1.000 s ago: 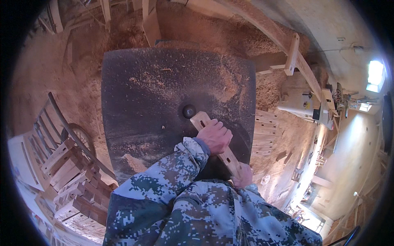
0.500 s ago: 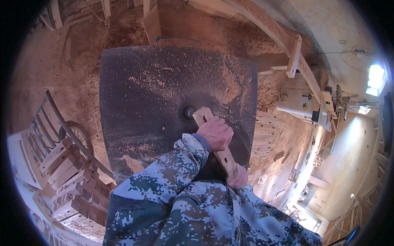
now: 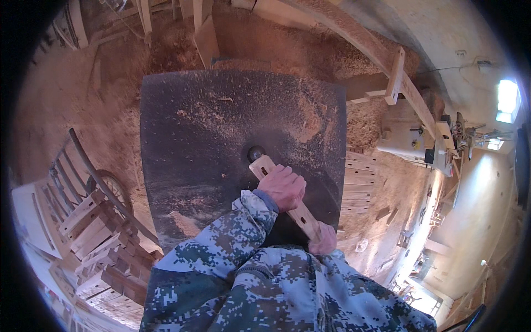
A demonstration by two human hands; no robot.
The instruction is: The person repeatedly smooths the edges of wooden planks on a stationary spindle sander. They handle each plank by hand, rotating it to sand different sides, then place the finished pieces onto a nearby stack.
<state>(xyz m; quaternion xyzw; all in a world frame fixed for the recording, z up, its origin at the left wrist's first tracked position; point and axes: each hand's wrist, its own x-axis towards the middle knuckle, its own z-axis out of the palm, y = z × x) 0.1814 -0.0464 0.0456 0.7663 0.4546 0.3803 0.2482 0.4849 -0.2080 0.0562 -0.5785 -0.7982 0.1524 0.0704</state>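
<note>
A pale wooden bar (image 3: 303, 217) with slots cut in it lies at a slant over a dark, flat machine table (image 3: 193, 133). My left hand (image 3: 283, 188) wraps round the bar's upper half from above, fingers closed. Around its near end, close to my body, my right hand (image 3: 324, 239) is closed too, partly hidden by the bar and my sleeve. The bar's far end sits right beside a dark round spindle (image 3: 255, 154) that stands up from the table; whether they touch I cannot tell.
Sawdust (image 3: 310, 119) is scattered over the table. Stacked slotted wooden pieces (image 3: 105, 249) and a cart wheel (image 3: 113, 188) stand at left. More slotted boards (image 3: 358, 180) lie just right of the table. A long timber beam (image 3: 354, 33) crosses the upper right.
The bar's far end has shifted slightly left and toward me, now just below the spindle. My left hand has moved along with it; both hands keep their hold.
</note>
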